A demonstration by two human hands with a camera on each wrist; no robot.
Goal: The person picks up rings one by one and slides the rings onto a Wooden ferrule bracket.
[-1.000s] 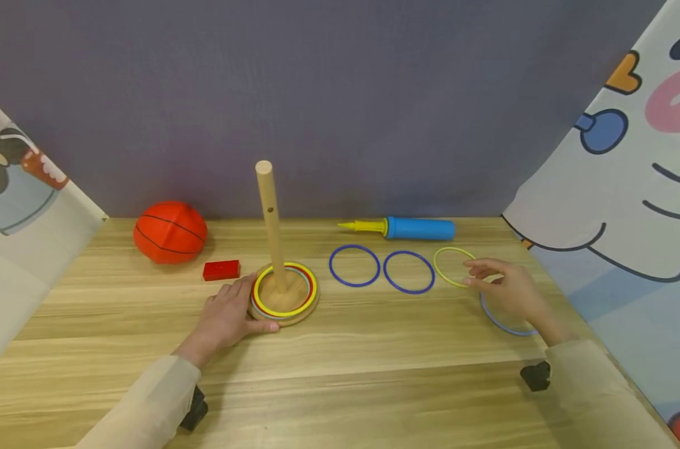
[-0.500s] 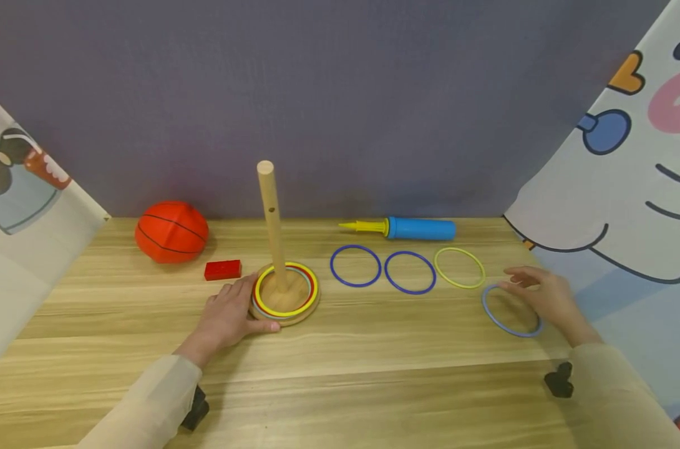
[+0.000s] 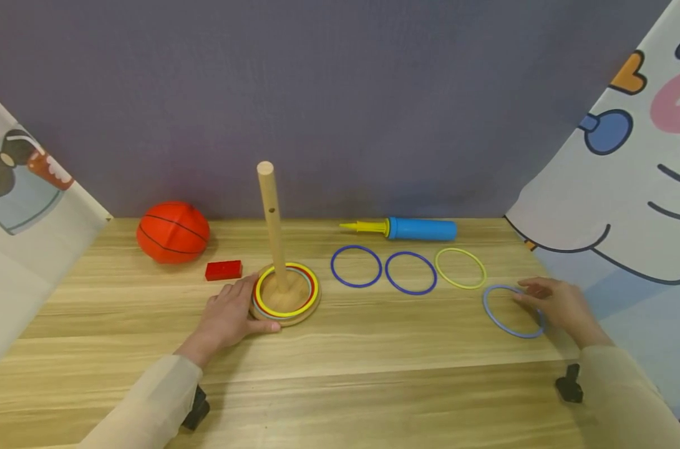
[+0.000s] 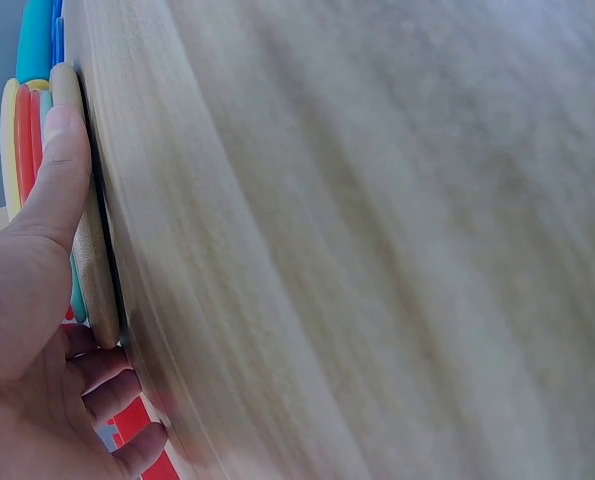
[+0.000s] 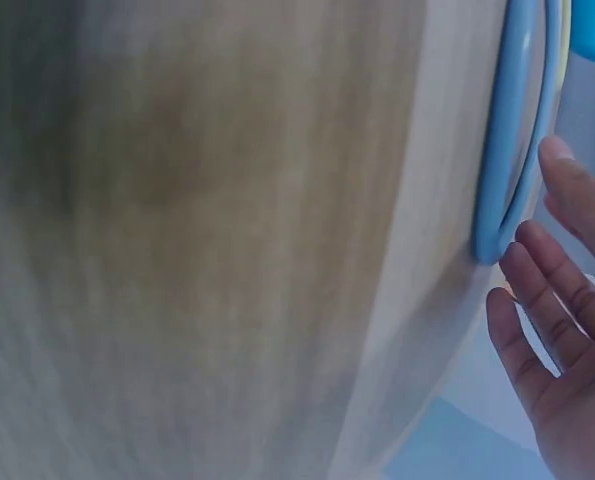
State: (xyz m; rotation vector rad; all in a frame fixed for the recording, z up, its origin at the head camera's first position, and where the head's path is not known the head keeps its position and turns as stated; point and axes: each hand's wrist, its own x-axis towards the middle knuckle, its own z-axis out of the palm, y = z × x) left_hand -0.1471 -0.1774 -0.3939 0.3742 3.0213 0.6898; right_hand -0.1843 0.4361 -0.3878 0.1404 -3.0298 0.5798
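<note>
My left hand (image 3: 226, 317) grips the round base of a wooden ring-toss stand (image 3: 272, 227), thumb along its near edge and fingers at its left side. Around the upright peg, yellow, red and light-blue rings (image 3: 315, 288) lie stacked on the base. In the left wrist view the thumb (image 4: 62, 170) presses the rim of the wooden base (image 4: 99, 265). My right hand (image 3: 559, 307) hovers at the right side of a loose light-blue ring (image 3: 500, 324), fingers relaxed. The right wrist view shows thumb and fingers apart beside that blue ring (image 5: 502, 130), holding nothing.
Two dark-blue rings (image 3: 333, 274) and a yellow ring (image 3: 442, 274) lie flat right of the stand. Behind them is a blue and yellow hand pump (image 3: 421, 229). A red block (image 3: 224, 270) and an orange-red ball (image 3: 173, 234) sit at left. A grey wall (image 3: 340, 106) closes the back.
My right hand has moved right and nearer, from beside the loose yellow ring to over the light-blue ring's right side. The left hand stays on the stand's base.
</note>
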